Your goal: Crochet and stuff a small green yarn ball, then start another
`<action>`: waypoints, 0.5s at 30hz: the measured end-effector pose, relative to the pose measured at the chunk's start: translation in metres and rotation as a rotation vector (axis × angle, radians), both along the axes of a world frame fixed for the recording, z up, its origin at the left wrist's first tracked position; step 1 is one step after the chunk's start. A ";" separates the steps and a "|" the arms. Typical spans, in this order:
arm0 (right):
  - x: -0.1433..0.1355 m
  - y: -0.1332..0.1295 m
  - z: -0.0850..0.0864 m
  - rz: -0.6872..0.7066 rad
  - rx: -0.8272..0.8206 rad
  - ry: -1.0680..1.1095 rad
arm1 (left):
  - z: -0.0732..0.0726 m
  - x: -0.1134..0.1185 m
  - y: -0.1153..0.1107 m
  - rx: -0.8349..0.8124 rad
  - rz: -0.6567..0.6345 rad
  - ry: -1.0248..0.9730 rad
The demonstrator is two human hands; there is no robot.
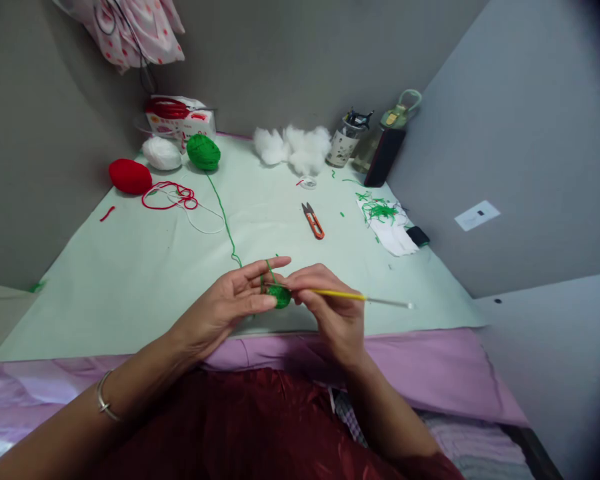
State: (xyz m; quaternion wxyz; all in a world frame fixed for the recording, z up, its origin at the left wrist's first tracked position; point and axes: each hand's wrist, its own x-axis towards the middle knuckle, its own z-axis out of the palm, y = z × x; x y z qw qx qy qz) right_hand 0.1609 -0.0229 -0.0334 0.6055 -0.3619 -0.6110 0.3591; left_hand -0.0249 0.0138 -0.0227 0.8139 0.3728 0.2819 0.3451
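Observation:
Between the thumb and fingers of my left hand [243, 293] is a small round green crochet piece [280, 297]. Green yarn passes over the raised index finger of that hand and runs back across the table to a green yarn ball [203, 153]. My right hand [333, 307] grips a crochet hook [340, 293] with a yellow handle, its rear metal end pointing right. The hook's front end meets the green piece; its tip is too small to make out.
Orange thread snips [313, 222] lie beyond my hands. Red [130, 176] and white yarn balls [161, 153] sit at the left, white stuffing [293, 148] at the back. A pen cup [343, 143], a bottle [400, 117], a phone [385, 157] and green scraps [381, 211] are on the right.

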 end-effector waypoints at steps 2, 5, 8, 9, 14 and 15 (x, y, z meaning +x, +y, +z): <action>-0.003 -0.002 -0.002 -0.075 0.128 -0.165 | 0.000 0.000 -0.001 0.035 0.027 0.062; -0.007 -0.002 -0.004 -0.115 0.192 -0.182 | 0.003 -0.001 -0.002 0.118 0.017 0.138; -0.008 0.002 -0.007 -0.086 0.072 -0.006 | 0.007 -0.002 -0.002 0.203 0.049 0.219; -0.007 0.003 -0.008 -0.062 0.017 0.058 | 0.008 -0.002 -0.001 0.222 0.065 0.241; -0.002 0.008 -0.011 0.041 -0.185 0.212 | 0.011 -0.004 0.001 0.243 0.068 0.276; -0.001 0.008 -0.010 0.054 -0.195 0.216 | 0.011 -0.004 0.001 0.240 0.060 0.275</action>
